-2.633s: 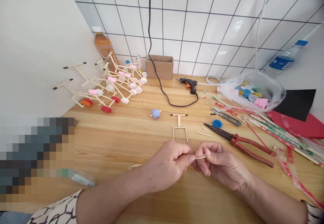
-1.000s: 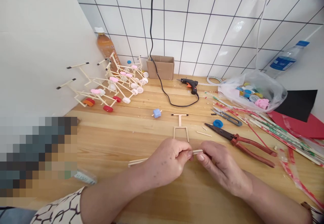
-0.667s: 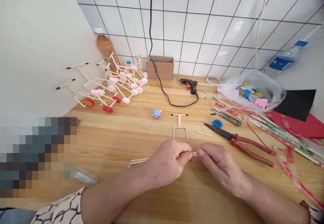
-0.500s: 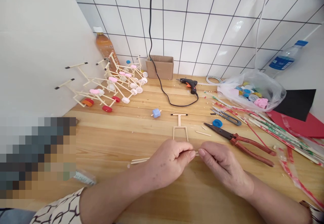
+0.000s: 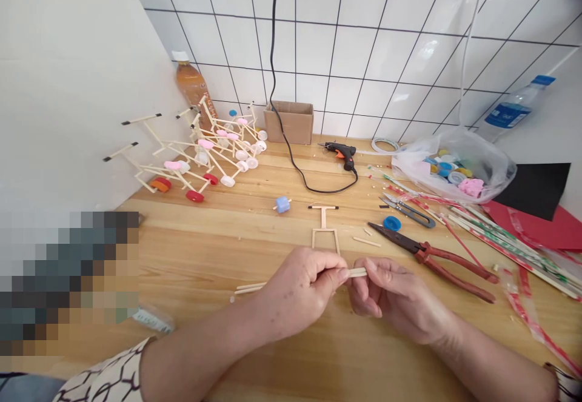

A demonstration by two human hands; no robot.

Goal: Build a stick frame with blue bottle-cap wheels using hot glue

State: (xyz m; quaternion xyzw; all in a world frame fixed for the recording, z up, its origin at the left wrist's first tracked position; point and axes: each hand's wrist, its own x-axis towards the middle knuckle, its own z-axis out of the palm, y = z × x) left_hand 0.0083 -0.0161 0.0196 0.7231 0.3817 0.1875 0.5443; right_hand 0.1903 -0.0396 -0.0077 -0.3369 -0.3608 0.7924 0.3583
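My left hand (image 5: pixel 304 287) is closed, pinching a pair of short pale wooden sticks (image 5: pixel 356 273) between thumb and forefinger. At the sticks' right end is my right hand (image 5: pixel 402 293), its thumb and forefinger closed on the tip and its other fingers loosely curled below. Just beyond my hands a small stick frame (image 5: pixel 324 217) lies flat, a T-shaped stem with dark ends joined to a squared part; my left hand hides its near end. More thin sticks (image 5: pixel 250 288) stick out from behind my left forearm.
Pliers (image 5: pixel 422 250), thread snips (image 5: pixel 409 209) and a blue cap (image 5: pixel 391 224) lie to the right. Behind are a hot glue gun (image 5: pixel 341 153) with its black cord and a cardboard box (image 5: pixel 290 124). Stick models with cap wheels (image 5: pixel 194 196) stand left; a bag of caps (image 5: pixel 454 168) sits right.
My right hand has turned and opened its lower fingers, so more of the two sticks shows between my hands. My left hand keeps its pinch in nearly the same place.
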